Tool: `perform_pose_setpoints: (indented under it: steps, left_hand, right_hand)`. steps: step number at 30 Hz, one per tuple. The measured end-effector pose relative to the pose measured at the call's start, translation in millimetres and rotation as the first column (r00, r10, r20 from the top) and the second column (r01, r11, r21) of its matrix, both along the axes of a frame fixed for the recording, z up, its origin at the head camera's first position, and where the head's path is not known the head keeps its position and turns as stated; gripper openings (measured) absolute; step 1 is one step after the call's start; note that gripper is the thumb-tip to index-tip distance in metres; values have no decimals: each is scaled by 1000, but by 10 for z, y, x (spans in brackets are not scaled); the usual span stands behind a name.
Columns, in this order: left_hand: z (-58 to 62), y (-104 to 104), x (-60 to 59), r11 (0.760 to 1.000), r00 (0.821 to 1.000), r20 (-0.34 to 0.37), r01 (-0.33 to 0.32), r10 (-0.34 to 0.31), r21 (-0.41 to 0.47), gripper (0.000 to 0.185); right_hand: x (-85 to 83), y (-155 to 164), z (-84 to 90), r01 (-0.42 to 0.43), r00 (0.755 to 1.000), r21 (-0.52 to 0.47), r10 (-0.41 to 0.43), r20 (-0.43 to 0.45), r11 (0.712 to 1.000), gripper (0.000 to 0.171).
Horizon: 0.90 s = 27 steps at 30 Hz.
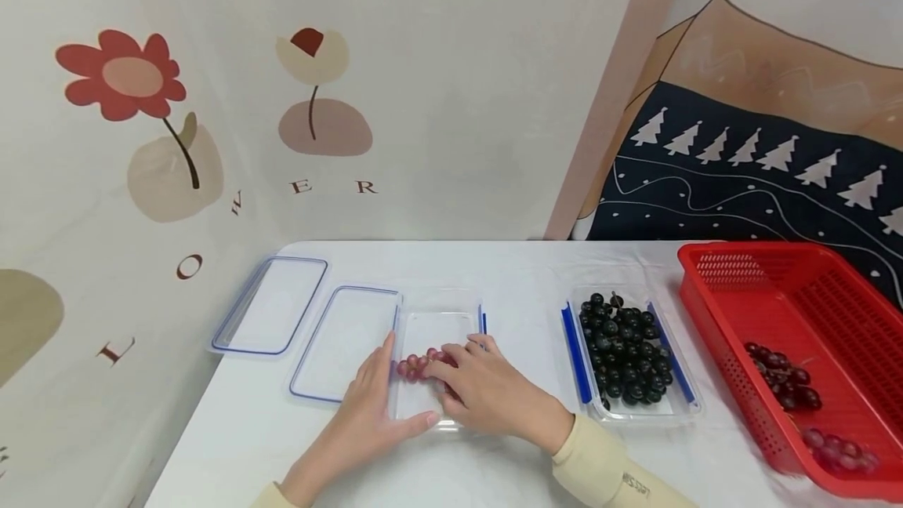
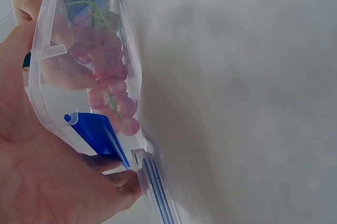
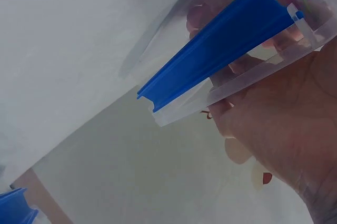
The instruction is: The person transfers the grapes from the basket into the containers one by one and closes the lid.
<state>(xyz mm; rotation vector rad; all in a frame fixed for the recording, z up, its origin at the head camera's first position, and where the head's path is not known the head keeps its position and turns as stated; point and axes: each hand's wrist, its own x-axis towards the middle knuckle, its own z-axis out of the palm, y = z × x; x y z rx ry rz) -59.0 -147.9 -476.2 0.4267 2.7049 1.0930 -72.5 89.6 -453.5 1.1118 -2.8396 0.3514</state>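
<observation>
A clear plastic container with blue side clips stands before me in the head view. A bunch of red grapes lies inside it, its green stem visible through the clear wall in the left wrist view. My right hand reaches over the rim and holds the bunch with curled fingers, partly covering it. My left hand rests against the container's left side, fingers straight and thumb stretched along the near end. In the right wrist view a blue clip hangs in front of the grapes.
Two clear lids with blue seals lie to the left, one lid beside the container, another lid farther out. On the right stand a container of black grapes and a red basket holding dark grapes and red grapes.
</observation>
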Motion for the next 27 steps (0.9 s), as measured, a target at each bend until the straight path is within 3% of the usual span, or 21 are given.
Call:
perform_pose_setpoints:
  steps: [3,6,12,17,21,27]
  left_hand:
    - [2,-8,-2,1000,1000,-10,5,-5,-1,133]
    - [-2,-15,-2,1000,1000,-12,10,-10,7,134]
    - [2,-19,-3,1000,999,-26,23,-23,18,136]
    - [6,-22,-13,999,997,-68,35,-33,26,138]
    - [2,-15,-14,999,997,-62,41,-39,30,140]
    - [4,-9,-24,999,998,-46,48,-47,20,140]
  right_hand:
    - [-47,-27,6,-27,999,-4,27,33,1000,47]
    - [-89,-56,13,-62,990,-20,64,128,998,56]
    - [-106,-61,22,-159,940,-111,185,286,981,40]
    - [-85,-46,17,-203,916,-180,252,313,962,43]
    - [-60,-36,-9,-204,933,-168,244,266,964,40]
    - [-26,-10,-48,-136,966,-165,167,195,977,39]
